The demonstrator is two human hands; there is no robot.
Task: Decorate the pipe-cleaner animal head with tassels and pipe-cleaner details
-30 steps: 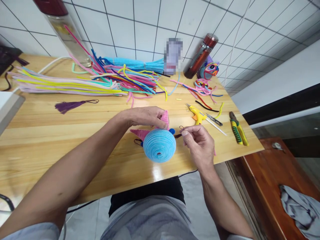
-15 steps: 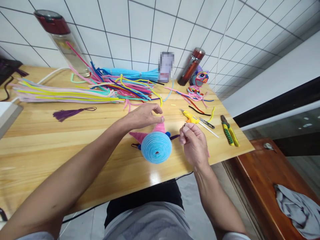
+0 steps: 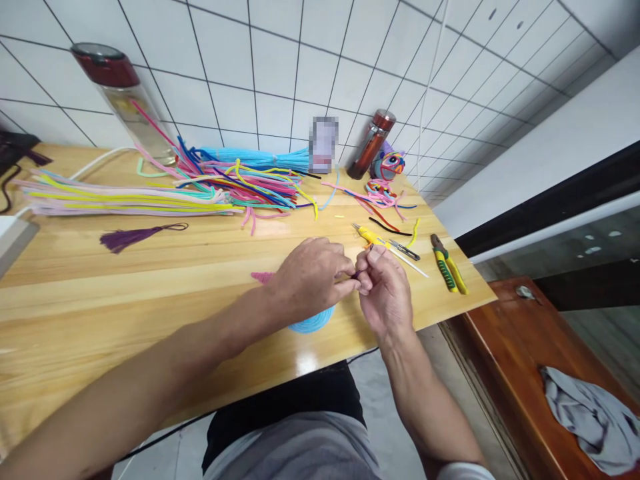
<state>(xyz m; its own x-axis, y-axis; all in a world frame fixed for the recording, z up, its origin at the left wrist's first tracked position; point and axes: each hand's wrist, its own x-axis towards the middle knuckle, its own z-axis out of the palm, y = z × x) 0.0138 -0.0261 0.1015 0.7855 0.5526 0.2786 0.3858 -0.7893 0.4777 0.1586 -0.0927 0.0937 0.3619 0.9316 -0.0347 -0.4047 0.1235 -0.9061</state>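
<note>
My right hand (image 3: 387,290) is closed in a pinch on a dark purple strand (image 3: 355,275), perhaps part of a tassel. Thumb and fingertips of my left hand (image 3: 313,277) are closed on the same strand, close against the right fingers. Beneath the left hand sits a round craft piece of coiled light-blue pipe cleaner (image 3: 313,323), mostly hidden by that hand and wrist. One pink wrapped point (image 3: 261,277) of it sticks out on the left. A yellow glue gun (image 3: 369,236) lies just beyond the right hand.
Bundles of pipe cleaners (image 3: 135,200) spread along the back left, near a purple tassel (image 3: 133,237). A glass bottle (image 3: 130,107) and a red-brown flask (image 3: 371,145) stand by the wall. Green-yellow pliers (image 3: 449,265) lie near the table's right edge, past a black-handled cutter (image 3: 404,250).
My left hand has come down and right from above the pink point to the purple strand at the right fingers, now covering most of the craft piece. The right hand stays pinched.
</note>
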